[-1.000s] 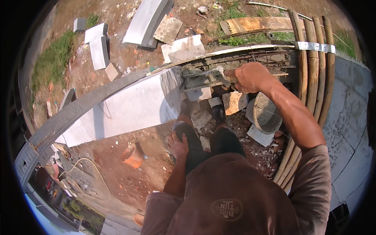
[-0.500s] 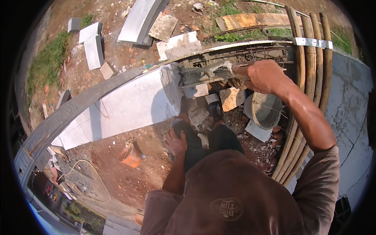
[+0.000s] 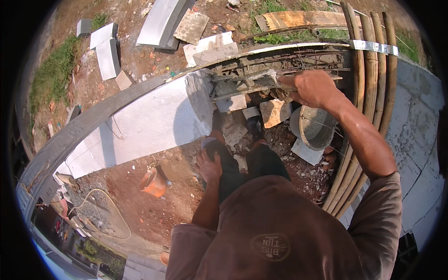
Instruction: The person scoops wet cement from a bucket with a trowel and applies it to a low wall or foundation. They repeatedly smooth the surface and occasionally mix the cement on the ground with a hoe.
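Observation:
My right hand (image 3: 313,88) is closed on a mortar-smeared trowel (image 3: 252,84), index finger pointing left along it; the handle is hidden in my fist. The trowel is over a rough mortar-filled gap crossed by thin steel bars (image 3: 312,64), just right of the broken end of a white block wall (image 3: 149,116). My left hand (image 3: 208,165) lies on my left knee, fingers spread, holding nothing. Below my right hand a round bucket (image 3: 318,128) with grey mortar residue leans among rubble.
Tall bamboo poles (image 3: 368,70) bound with a metal strip stand at right, beside a grey block wall (image 3: 415,135). An orange bucket (image 3: 155,183) and a pale hose (image 3: 116,205) lie at lower left. Beyond the wall are loose blocks (image 3: 108,58) and a wooden plank (image 3: 303,21).
The trowel blade has shifted slightly and appears turned to a narrower edge. My right hand has moved up a little. My left hand stays on the knee.

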A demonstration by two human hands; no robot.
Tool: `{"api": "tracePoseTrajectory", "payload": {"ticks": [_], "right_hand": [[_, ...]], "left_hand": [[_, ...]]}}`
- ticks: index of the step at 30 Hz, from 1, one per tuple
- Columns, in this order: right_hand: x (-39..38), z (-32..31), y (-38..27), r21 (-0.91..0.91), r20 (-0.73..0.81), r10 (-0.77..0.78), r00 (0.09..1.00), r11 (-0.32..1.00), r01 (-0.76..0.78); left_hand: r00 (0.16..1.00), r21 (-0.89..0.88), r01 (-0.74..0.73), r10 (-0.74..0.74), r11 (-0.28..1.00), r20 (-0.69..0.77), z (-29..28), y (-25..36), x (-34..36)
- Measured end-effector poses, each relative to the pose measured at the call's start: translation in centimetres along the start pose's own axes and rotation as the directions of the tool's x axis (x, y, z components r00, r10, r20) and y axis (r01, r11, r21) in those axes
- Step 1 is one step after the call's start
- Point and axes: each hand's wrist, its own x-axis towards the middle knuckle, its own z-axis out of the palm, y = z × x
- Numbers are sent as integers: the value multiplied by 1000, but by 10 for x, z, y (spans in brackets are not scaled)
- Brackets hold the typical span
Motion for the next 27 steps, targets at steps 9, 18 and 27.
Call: {"api": "tracePoseTrajectory", "payload": {"ticks": [9,18,27], "right_hand": [[0,5,-13,74,-20,59,998,996,-57],[-19,-19,0,118,38,112,993,986,-116],[41,1,-6,6,62,-8,998,1000,8]], "left_hand": [[999,0,-32,32,999,-29,13,-8,-5],[1000,-23,-13,14,1000,28,16,-4,-11],[998,33,-50,50,998,25,9,7,-6]]}}
